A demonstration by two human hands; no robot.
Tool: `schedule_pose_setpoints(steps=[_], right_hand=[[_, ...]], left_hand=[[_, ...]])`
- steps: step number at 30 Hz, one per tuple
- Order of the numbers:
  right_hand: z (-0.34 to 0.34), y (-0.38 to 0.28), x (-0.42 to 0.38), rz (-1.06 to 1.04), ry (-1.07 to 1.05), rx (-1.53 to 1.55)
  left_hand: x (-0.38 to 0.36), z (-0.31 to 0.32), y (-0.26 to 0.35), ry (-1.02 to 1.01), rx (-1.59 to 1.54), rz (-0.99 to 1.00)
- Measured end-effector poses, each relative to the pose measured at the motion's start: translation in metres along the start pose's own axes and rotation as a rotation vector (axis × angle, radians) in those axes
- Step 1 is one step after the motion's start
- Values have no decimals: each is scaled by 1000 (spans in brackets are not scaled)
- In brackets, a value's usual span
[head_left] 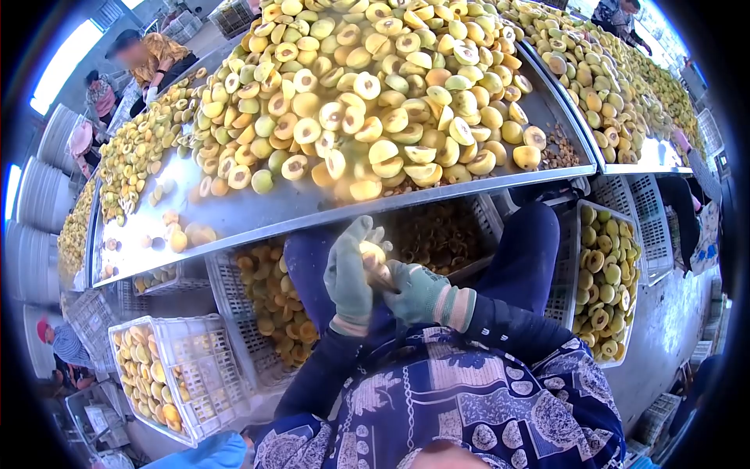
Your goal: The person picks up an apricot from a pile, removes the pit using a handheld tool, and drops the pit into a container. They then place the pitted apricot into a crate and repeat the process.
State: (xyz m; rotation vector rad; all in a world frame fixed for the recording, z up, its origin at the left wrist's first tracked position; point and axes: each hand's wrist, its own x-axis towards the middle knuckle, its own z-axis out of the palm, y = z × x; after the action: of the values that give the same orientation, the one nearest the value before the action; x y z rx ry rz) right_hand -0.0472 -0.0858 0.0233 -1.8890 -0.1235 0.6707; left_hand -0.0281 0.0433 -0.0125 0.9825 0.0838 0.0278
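Both hands wear grey-green gloves and meet over the lap, just below the metal table's front edge. My left hand (351, 273) is upright, its fingers curled round a yellow fruit piece (373, 252). Close against it, my right hand (419, 292) is closed on something brownish at the underside of the fruit; the glove hides most of it, so I cannot make out what it is. Many halved yellow fruits (367, 85) are heaped on the metal table (289, 223) beyond the hands, some showing brown centres.
White crates of fruit stand at the left (197, 367) and right (579, 266). Another crate with fruit pieces lies beneath the table edge, between the knees. Several people sit around the tables; a blue-covered shape (207, 453) is close at the lower left.
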Motion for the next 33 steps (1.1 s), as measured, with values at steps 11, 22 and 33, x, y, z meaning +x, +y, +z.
schedule_pose_setpoints(steps=[11,22,33], right_hand=[[-19,-16,-2,348,-325,330],[-21,-11,0,357,-465,426],[-18,-5,7,403,-476,455]], left_hand=[[-2,3,25,-27,98,-241],[1,-9,14,-1,21,-281],[1,-14,10,-21,16,-260]])
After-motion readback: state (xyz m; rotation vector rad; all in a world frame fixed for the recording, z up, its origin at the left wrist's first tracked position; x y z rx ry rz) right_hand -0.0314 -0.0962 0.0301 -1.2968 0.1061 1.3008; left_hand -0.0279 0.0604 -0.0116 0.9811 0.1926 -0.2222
